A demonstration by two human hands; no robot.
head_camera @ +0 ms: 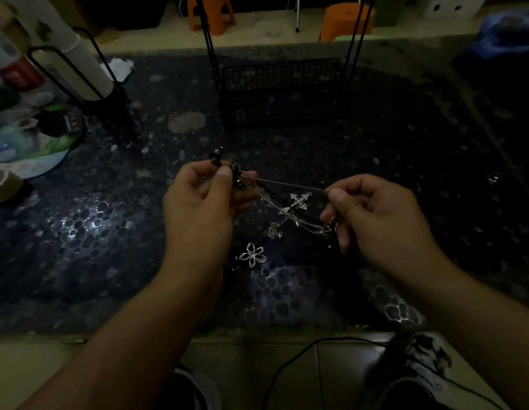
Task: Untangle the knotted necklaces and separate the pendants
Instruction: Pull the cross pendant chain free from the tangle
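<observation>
The left hand (202, 199) pinches one end of the tangled necklaces (275, 199) between thumb and forefinger, above the dark pebbled bench (109, 232). The right hand (372, 214) pinches a thin chain (286, 183) that runs taut between both grips, its long axis from left to right and sloping slightly down. A cross pendant (300, 200) hangs tilted under it. A flower pendant (252, 255) lies lower, near the bench. A black wire basket (282, 90) stands behind
</observation>
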